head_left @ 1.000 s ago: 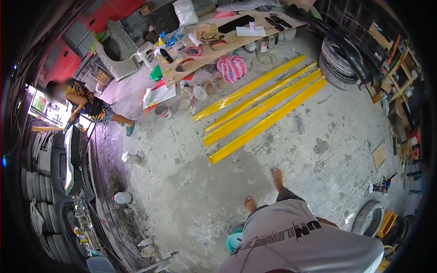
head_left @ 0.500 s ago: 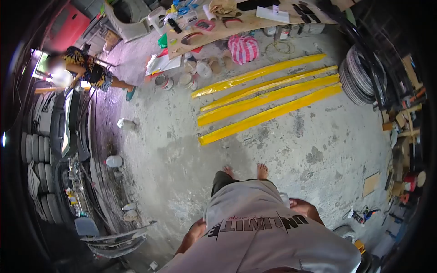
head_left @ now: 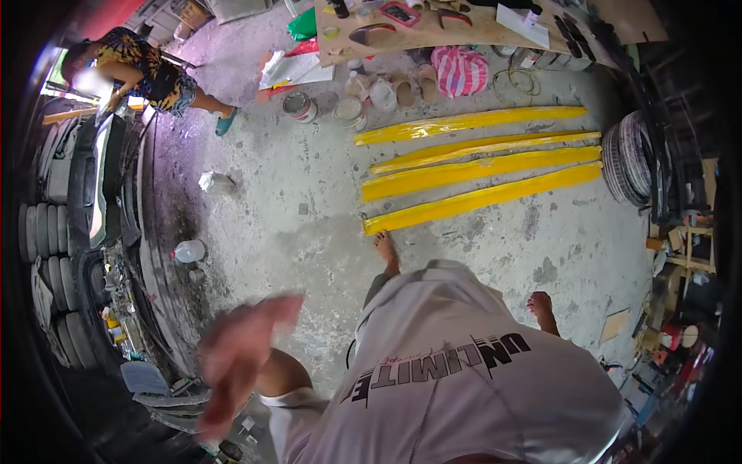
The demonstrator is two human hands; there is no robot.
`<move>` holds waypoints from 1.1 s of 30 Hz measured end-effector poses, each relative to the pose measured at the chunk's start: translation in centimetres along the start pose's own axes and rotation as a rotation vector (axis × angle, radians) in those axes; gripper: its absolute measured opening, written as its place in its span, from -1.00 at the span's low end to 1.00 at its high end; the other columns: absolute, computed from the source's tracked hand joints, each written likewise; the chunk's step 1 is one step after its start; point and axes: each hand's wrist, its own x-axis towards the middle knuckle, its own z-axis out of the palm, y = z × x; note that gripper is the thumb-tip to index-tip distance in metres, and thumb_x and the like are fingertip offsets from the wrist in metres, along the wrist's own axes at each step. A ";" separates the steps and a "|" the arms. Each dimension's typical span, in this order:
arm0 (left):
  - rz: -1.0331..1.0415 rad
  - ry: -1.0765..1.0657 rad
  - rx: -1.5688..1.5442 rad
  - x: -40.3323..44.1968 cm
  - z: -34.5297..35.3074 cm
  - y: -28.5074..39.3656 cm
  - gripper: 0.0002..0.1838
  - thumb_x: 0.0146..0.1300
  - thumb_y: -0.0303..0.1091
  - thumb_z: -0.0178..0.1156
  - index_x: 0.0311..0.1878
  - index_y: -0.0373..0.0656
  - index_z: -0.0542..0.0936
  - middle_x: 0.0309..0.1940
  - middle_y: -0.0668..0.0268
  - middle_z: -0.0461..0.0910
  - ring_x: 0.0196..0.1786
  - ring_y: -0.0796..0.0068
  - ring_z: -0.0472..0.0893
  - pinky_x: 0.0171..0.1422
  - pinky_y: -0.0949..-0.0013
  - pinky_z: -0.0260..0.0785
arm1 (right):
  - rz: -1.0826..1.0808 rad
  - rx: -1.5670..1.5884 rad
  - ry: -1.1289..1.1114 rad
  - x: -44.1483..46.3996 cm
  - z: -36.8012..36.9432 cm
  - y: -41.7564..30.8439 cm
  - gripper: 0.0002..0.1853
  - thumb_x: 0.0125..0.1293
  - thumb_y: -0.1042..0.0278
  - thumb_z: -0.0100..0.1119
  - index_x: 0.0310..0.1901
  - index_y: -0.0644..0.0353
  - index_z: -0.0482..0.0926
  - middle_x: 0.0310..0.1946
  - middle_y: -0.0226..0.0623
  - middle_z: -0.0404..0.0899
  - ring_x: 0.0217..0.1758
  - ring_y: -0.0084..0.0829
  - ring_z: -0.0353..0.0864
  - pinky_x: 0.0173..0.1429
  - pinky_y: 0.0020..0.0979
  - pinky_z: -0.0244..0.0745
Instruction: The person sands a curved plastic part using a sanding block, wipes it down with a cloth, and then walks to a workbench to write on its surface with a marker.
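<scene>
My left hand [head_left: 267, 367] is smeared by motion at the lower left, raised out to the side of my body. A reddish-pink cloth [head_left: 243, 340], also blurred, is in it and hides most of the fingers. To the right of my shirt, my right hand [head_left: 543, 307] looks small and curled, with nothing visible in it. Several long yellow strips [head_left: 479, 174] lie roughly side by side on the concrete floor in front of me. My bare left foot [head_left: 386, 247] stands close to the near end of the nearest strip.
A worktable [head_left: 464, 46] at the top holds tools and papers. Open cans [head_left: 300, 107] and a striped pink bag [head_left: 460, 71] sit before it. Another person [head_left: 154, 73] stands at the upper left. Tires [head_left: 627, 158] are stacked right; a plastic jug [head_left: 188, 251] lies left.
My left hand has swung outward and up from beside my shirt, and the reddish cloth now shows. My right hand has moved forward. I have stepped nearer the strips and the view has turned left.
</scene>
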 end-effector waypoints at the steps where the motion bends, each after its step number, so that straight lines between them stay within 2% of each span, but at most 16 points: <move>1: 0.061 0.052 0.023 2.1 -0.1 3.8 -0.10 0.34 0.39 0.08 0.41 -0.25 0.39 0.27 -0.07 0.51 0.22 -0.08 0.56 0.31 -0.25 0.41 | 0.048 -0.007 -0.001 -1.2 2.7 -0.5 -0.96 0.35 0.29 0.23 -0.23 -0.03 0.57 -0.51 -0.36 0.59 -0.62 -0.51 0.50 -0.59 -0.41 0.35; 2: 0.119 0.105 0.049 4.2 -0.2 7.5 -0.23 0.39 0.29 0.11 0.35 -0.24 0.47 0.17 0.04 0.61 0.09 0.02 0.67 0.20 -0.20 0.53 | 0.094 -0.017 -0.002 -2.8 6.1 -1.2 -0.96 0.35 0.29 0.22 -0.26 -0.02 0.57 -0.51 -0.36 0.58 -0.63 -0.51 0.48 -0.59 -0.40 0.36; 3: 0.195 0.094 0.059 6.4 -1.9 8.5 -0.24 0.40 0.28 0.11 0.34 -0.23 0.48 0.17 0.04 0.61 0.10 0.02 0.67 0.21 -0.20 0.52 | 0.149 -0.037 -0.001 -4.2 8.0 -1.9 -0.94 0.36 0.29 0.21 -0.28 0.00 0.57 -0.52 -0.36 0.58 -0.64 -0.51 0.46 -0.59 -0.39 0.36; 5: 0.262 0.039 0.041 9.4 -6.6 8.2 -0.27 0.40 0.25 0.11 0.33 -0.21 0.49 0.17 0.05 0.61 0.10 0.04 0.66 0.21 -0.21 0.52 | -0.106 -0.170 -0.347 -3.6 10.5 0.4 -0.90 0.37 0.28 0.18 -0.30 0.05 0.57 -0.50 -0.29 0.60 -0.61 -0.43 0.54 -0.59 -0.34 0.39; 9: 0.315 -0.005 0.006 14.8 -15.0 6.7 -0.32 0.41 0.21 0.11 0.32 -0.18 0.50 0.17 0.08 0.60 0.12 0.07 0.64 0.22 -0.21 0.52 | 0.101 -0.280 -0.269 -9.9 19.5 -6.9 -0.86 0.37 0.21 0.17 -0.22 0.05 0.59 -0.38 -0.20 0.63 -0.43 -0.30 0.58 -0.40 -0.26 0.44; 14: 0.344 0.032 0.007 23.2 -25.7 4.9 -0.39 0.43 0.16 0.12 0.30 -0.15 0.52 0.17 0.11 0.58 0.14 0.11 0.62 0.23 -0.21 0.51 | 0.057 -0.478 -0.312 -7.9 29.3 -18.6 -0.77 0.37 0.12 0.16 -0.12 0.07 0.61 -0.23 -0.07 0.65 -0.21 -0.13 0.62 -0.17 -0.15 0.51; 16: 0.357 0.057 0.032 26.9 -28.7 4.7 -0.41 0.43 0.14 0.12 0.29 -0.13 0.53 0.17 0.12 0.58 0.15 0.12 0.62 0.24 -0.22 0.51 | -0.088 -0.655 -0.323 -5.2 32.9 -25.8 -0.73 0.37 0.08 0.15 -0.08 0.07 0.62 -0.17 -0.02 0.66 -0.12 -0.07 0.64 -0.08 -0.11 0.53; 19: 0.320 0.042 0.022 32.9 -32.7 4.4 -0.45 0.44 0.10 0.12 0.28 -0.11 0.54 0.16 0.14 0.57 0.17 0.15 0.61 0.24 -0.22 0.50 | -0.550 -0.963 -0.200 1.8 42.2 -39.1 -0.67 0.37 0.03 0.14 -0.02 0.08 0.63 -0.08 0.05 0.68 0.02 0.03 0.66 0.06 -0.04 0.57; 21: 0.318 0.011 -0.018 36.4 -35.2 3.7 -0.47 0.44 0.08 0.12 0.27 -0.09 0.55 0.16 0.15 0.57 0.18 0.16 0.60 0.25 -0.22 0.50 | -0.722 -0.741 -0.182 6.0 49.4 -49.0 -0.63 0.41 0.05 0.16 0.08 0.12 0.55 -0.04 0.12 0.67 0.07 0.18 0.63 0.13 0.01 0.56; 22: 0.307 -0.004 -0.035 38.1 -36.4 3.4 -0.48 0.45 0.07 0.12 0.27 -0.08 0.55 0.16 0.16 0.56 0.18 0.17 0.59 0.25 -0.22 0.50 | -0.872 -0.551 -0.221 5.2 52.5 -54.8 -0.62 0.40 0.11 0.23 0.14 0.10 0.57 -0.09 0.02 0.69 0.03 0.02 0.69 0.12 -0.10 0.57; 23: 0.298 -0.022 -0.050 39.9 -37.5 3.1 -0.50 0.45 0.06 0.12 0.27 -0.08 0.55 0.16 0.17 0.56 0.18 0.18 0.59 0.25 -0.22 0.50 | -0.887 -0.397 -0.296 -1.7 54.7 -62.4 -0.61 0.43 0.15 0.25 0.21 0.09 0.55 -0.17 -0.15 0.70 -0.09 -0.28 0.70 0.07 -0.27 0.57; 25: 0.267 -0.061 -0.090 43.6 -39.6 1.9 -0.52 0.45 0.04 0.12 0.26 -0.06 0.56 0.16 0.18 0.56 0.19 0.19 0.58 0.26 -0.22 0.50 | -0.954 -0.200 -0.346 -6.3 57.7 -69.8 -0.60 0.46 0.19 0.25 0.26 0.09 0.54 -0.23 -0.30 0.67 -0.15 -0.51 0.62 0.02 -0.40 0.54; 28: 0.232 -0.128 -0.184 49.0 -43.2 -0.4 -0.56 0.46 0.01 0.12 0.25 -0.04 0.57 0.16 0.20 0.55 0.21 0.22 0.57 0.26 -0.23 0.49 | -0.924 -0.214 -0.334 -8.3 58.6 -72.3 -0.60 0.52 0.31 0.18 0.31 0.22 0.47 -0.15 -0.40 0.63 -0.07 -0.59 0.59 0.12 -0.47 0.51; 29: 0.216 -0.152 -0.229 50.8 -44.6 -1.4 -0.57 0.46 0.00 0.12 0.24 -0.03 0.58 0.16 0.20 0.55 0.21 0.22 0.57 0.27 -0.23 0.49 | -0.897 -0.206 -0.291 -8.3 58.4 -71.3 -0.59 0.50 0.27 0.19 0.30 0.22 0.49 -0.18 -0.41 0.64 -0.07 -0.61 0.59 0.09 -0.49 0.52; 31: 0.188 -0.209 -0.319 54.3 -47.5 -2.9 -0.59 0.47 -0.02 0.13 0.23 -0.02 0.58 0.16 0.22 0.54 0.22 0.24 0.56 0.27 -0.23 0.49 | -0.726 -0.250 -0.152 -7.7 57.5 -67.2 -0.57 0.45 0.21 0.22 0.25 0.23 0.52 -0.16 -0.27 0.70 -0.03 -0.42 0.68 0.11 -0.36 0.56; 33: 0.150 -0.261 -0.429 57.9 -50.6 -4.3 -0.61 0.48 -0.05 0.13 0.23 0.00 0.59 0.16 0.23 0.54 0.23 0.25 0.55 0.28 -0.23 0.49 | -0.434 -0.551 0.121 -6.6 56.6 -59.4 -0.62 0.40 0.16 0.27 0.17 0.09 0.59 -0.25 -0.14 0.69 -0.17 -0.31 0.68 0.03 -0.30 0.59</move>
